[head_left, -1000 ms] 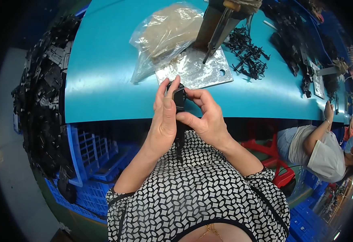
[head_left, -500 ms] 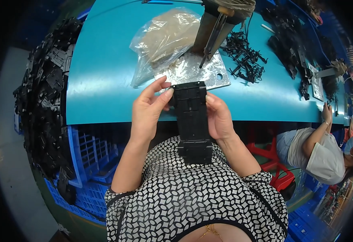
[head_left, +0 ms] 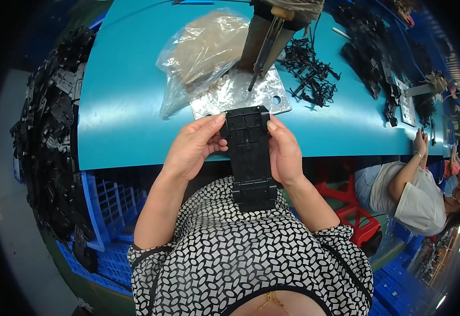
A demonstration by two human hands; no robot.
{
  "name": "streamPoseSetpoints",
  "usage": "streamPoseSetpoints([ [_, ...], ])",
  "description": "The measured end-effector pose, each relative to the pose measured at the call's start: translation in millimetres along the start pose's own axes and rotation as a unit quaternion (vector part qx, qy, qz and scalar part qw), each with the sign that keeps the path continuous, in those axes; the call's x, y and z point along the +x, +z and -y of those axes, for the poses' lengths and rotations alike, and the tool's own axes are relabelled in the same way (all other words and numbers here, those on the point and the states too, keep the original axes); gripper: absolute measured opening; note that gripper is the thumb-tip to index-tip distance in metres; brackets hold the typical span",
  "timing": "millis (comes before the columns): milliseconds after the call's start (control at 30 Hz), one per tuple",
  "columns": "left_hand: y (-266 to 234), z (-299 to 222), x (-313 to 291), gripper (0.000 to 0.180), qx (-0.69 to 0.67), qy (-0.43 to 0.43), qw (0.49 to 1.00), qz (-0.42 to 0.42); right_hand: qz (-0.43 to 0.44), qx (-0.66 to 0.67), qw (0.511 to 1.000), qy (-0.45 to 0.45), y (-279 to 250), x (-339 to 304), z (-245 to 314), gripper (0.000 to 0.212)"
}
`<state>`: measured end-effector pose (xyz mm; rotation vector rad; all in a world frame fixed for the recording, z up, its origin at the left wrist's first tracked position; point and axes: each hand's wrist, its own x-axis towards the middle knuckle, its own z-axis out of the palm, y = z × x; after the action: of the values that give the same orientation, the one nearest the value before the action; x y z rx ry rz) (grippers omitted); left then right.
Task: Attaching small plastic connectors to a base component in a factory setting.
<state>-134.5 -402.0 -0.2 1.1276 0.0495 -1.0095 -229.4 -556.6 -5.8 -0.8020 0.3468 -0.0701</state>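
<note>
A long black molded plastic part (head_left: pixel 248 152) hangs upright between my hands, just off the table's near edge. My left hand (head_left: pixel 194 145) pinches its upper left edge, thumb on the front face and the other fingers curled behind. On the opposite edge my right hand (head_left: pixel 285 150) grips with the thumb near the upper corner; its fingers are partly hidden behind the part. Beyond its top end lies a silvery metal base plate (head_left: pixel 240 95). Above that plate a slender rod tool with a wooden-coloured handle (head_left: pixel 266 52) slants down from a metal stand (head_left: pixel 255 45).
A clear plastic bag (head_left: pixel 203 52) rests on the blue-green table (head_left: pixel 119 105). Small black branched parts (head_left: pixel 314 73) lie right of the stand. Many black parts (head_left: pixel 51 131) are heaped at left above blue crates (head_left: pixel 114 200). At right, another person (head_left: pixel 414 200) works near a red stool (head_left: pixel 353 210).
My left hand's fingers have closed in and curled against the part's edge, where they were more raised before. The part stays in both hands; the view has shifted slightly.
</note>
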Motion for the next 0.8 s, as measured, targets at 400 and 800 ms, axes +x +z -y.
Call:
streamPoseSetpoints([
  [400, 1, -6, 7, 0.031, 0.037, -0.011, 0.999, -0.024, -0.002, -0.105, 0.991, 0.080, -24, 10, 24, 0.023],
  [800, 12, -12, 25, 0.034, -0.026, -0.032, 0.999, 0.032, -0.011, -0.063, 0.997, 0.038, -23, 11, 36, 0.023],
])
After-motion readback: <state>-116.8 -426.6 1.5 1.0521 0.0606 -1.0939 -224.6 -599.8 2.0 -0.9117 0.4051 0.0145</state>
